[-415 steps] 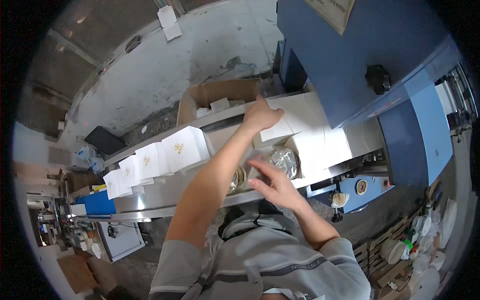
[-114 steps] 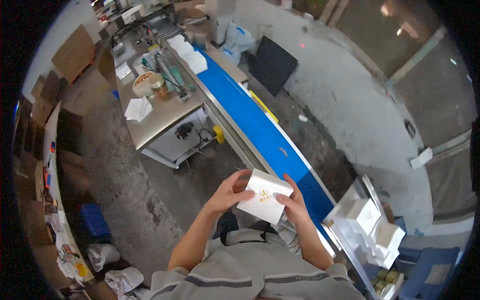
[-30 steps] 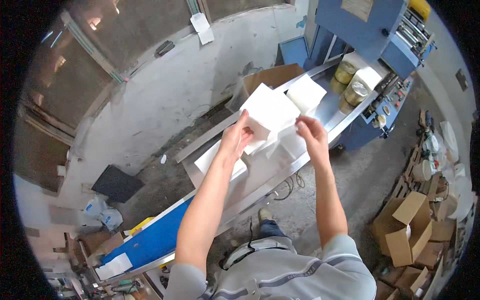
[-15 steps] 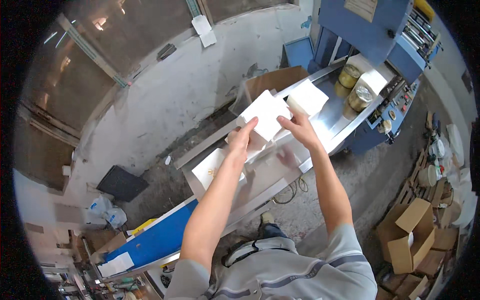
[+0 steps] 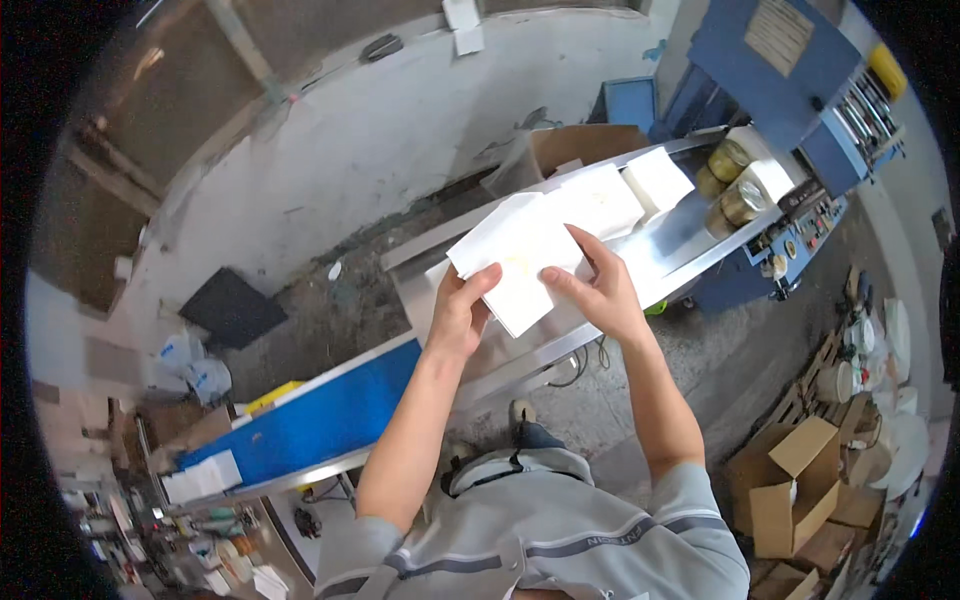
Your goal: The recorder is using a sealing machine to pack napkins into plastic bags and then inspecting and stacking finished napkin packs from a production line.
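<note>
Head view, white pack (image 5: 522, 258) between left grip (image 5: 460, 312) and right grip (image 5: 610, 290), both pinching its edges

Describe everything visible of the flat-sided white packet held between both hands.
The flat-sided white packet looks like paper or thin card, with angular corners and a faint yellowish mark on its upper face. Tilted over the silver metal bench, it is held between the left hand and the right hand, thumbs on top. Its underside is hidden.

My feed: scuffed whitish wall (image 5: 400, 130) | I make out dark windowpanes (image 5: 330, 45) above it, split by a pale post (image 5: 238, 45) | stained grey floor (image 5: 690, 335) | glare on the leftmost glass
</note>
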A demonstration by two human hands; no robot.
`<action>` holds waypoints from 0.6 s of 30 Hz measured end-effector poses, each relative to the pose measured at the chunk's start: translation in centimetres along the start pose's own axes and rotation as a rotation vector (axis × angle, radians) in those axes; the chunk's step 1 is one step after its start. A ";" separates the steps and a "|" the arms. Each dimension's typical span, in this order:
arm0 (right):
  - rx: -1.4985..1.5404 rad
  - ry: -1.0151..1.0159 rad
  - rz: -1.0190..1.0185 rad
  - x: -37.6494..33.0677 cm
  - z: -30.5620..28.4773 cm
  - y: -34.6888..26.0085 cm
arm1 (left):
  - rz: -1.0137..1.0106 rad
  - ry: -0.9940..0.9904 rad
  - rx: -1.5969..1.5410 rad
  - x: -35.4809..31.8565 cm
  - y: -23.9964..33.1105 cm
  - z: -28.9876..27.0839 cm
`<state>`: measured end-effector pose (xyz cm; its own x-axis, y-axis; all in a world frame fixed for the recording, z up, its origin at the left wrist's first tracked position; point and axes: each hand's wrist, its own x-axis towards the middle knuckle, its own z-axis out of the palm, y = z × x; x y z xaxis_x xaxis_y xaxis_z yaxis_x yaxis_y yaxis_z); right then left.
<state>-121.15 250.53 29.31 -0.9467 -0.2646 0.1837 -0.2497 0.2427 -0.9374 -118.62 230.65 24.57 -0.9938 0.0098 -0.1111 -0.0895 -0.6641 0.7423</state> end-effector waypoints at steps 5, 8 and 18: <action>-0.066 -0.069 -0.232 -2.2 7.4 -2.4 | 0.094 0.147 -0.024 -6.9 2.7 -4.8; -0.196 -0.029 -0.334 -3.8 12.0 -3.8 | 0.170 0.186 -0.064 -10.6 4.0 -7.5; -0.113 -0.096 -0.292 -8.0 21.9 -6.3 | 0.133 0.292 -0.257 -18.2 4.6 -15.7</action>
<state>-107.57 230.68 27.24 -0.8093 -0.4241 0.4063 -0.5342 0.2439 -0.8095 -99.87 215.65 19.66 -0.9315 -0.2769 -0.2356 0.0949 -0.8107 0.5777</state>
